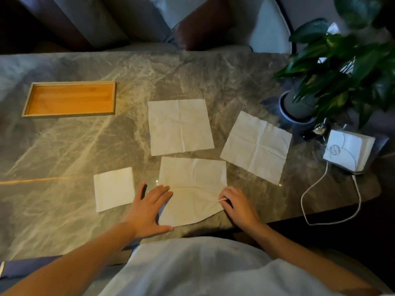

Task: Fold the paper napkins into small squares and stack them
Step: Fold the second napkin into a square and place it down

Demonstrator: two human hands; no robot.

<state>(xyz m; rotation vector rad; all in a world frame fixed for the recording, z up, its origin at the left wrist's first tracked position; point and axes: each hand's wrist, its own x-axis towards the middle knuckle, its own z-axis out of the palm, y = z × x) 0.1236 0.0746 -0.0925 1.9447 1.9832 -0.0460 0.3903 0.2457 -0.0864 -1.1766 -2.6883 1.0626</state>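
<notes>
Three unfolded white napkins lie on the marble table. The near napkin is right in front of me. My left hand lies flat with spread fingers on its left edge. My right hand pinches its right edge, and that side is lifted and curled. A second napkin lies flat behind it, and a third napkin lies flat and turned to the right. A small folded napkin square rests left of my left hand.
A shallow wooden tray sits at the far left. At the right stand a potted plant, a pack of napkins and a white cable looping over the table's edge. Chairs stand beyond the far edge.
</notes>
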